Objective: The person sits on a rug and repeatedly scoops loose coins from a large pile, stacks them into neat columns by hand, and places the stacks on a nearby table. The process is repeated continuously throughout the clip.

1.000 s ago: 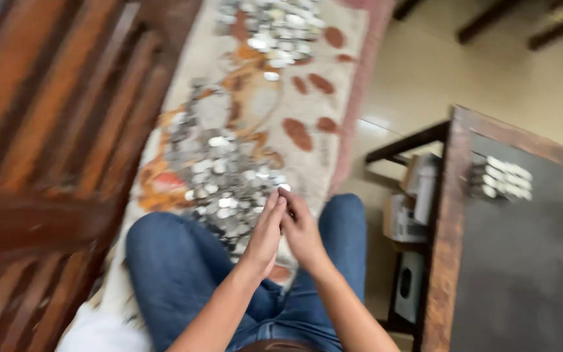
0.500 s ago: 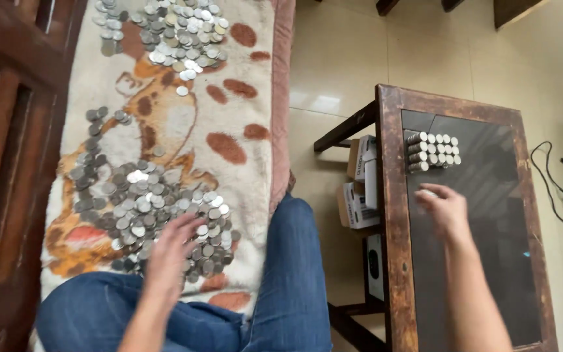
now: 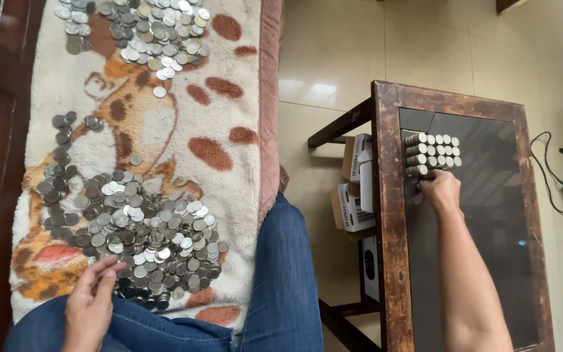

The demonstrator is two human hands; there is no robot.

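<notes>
Right hand (image 3: 439,189) knuckles-up on the tabletop (image 3: 483,215) against the coin stacks (image 3: 431,155) — grip hidden, can't tell. Left hand (image 3: 91,305) loosely open, fingertips on the coin pile (image 3: 131,234) on the blanket (image 3: 164,130).

Right hand (image 3: 439,191) rests on a dark glass-topped table (image 3: 386,215), fingers at the near edge of a block of coin stacks (image 3: 431,154). Left hand (image 3: 91,301), fingers loosely spread, touches the edge of a loose coin pile (image 3: 138,238) on a patterned blanket (image 3: 229,104); a second pile (image 3: 135,29) lies farther away.
</notes>
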